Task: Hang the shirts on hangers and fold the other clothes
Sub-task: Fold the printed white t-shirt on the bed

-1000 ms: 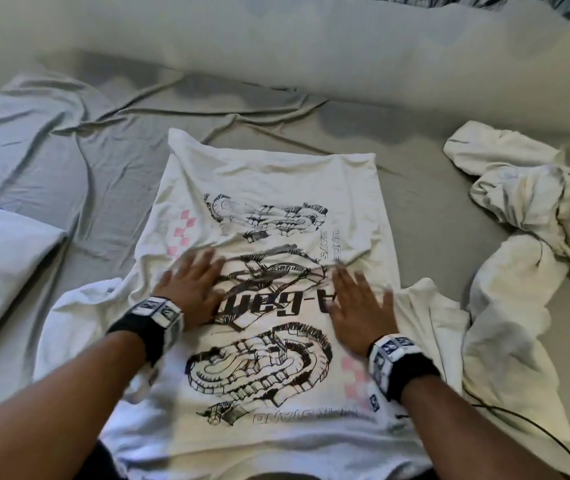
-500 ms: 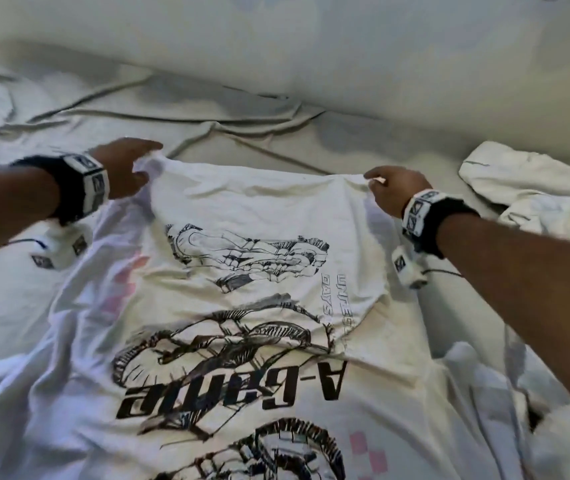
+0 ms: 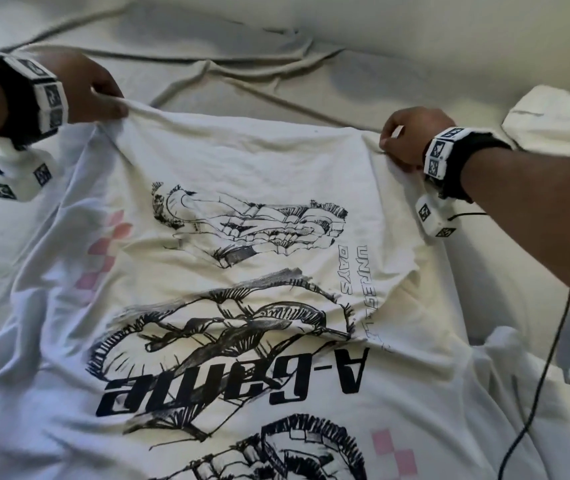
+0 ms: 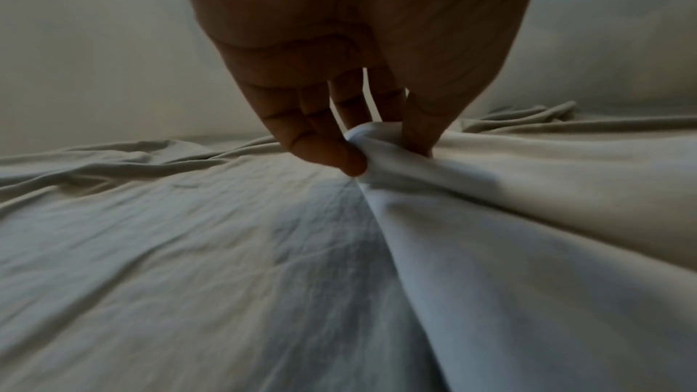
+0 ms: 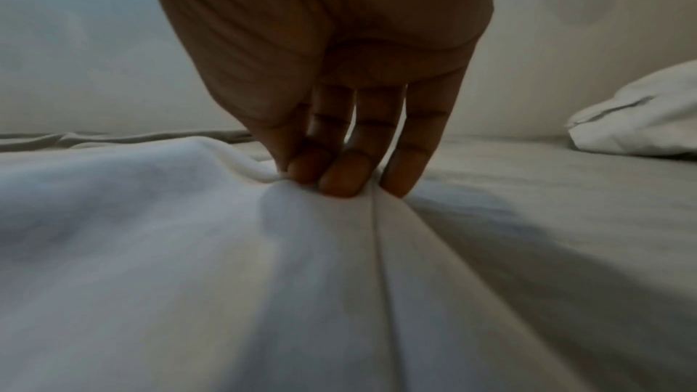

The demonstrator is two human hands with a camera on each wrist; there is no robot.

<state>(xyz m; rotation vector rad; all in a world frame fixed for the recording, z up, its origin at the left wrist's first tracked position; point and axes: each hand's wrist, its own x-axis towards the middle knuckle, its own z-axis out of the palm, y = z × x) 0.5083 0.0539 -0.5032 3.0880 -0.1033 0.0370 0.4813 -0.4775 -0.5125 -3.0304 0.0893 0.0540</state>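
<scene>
White cotton T-shirt (image 3: 242, 188) is lying print-up on the grey bed sheet (image 3: 242, 64); in the head view we are gripping its far corners, left hand (image 3: 86, 88) and right hand (image 3: 408, 136). Left wrist: fingers (image 4: 324, 151) and thumb are pinching bunched hem. Right wrist: fingers (image 5: 343, 178) are curling onto the seam, clamping cloth. Another white garment (image 5: 641, 121) is sitting right.
</scene>
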